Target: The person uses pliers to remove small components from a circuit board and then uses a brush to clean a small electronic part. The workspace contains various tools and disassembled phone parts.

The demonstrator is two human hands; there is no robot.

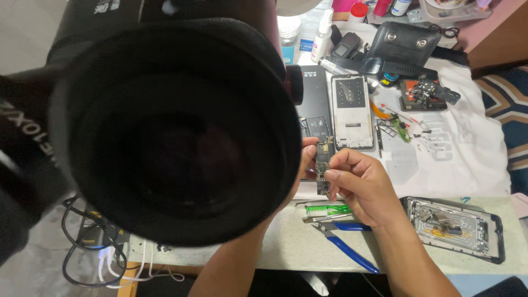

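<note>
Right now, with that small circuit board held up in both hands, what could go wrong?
1. The circuit board is pinched by fingertips of the right hand and left hand above the table; a slip could drop it onto the pliers or green brush.
2. The big black lamp head blocks much of the view, so the left hand is mostly hidden.
3. Bare fingers on the board may smudge or bend it.
</note>
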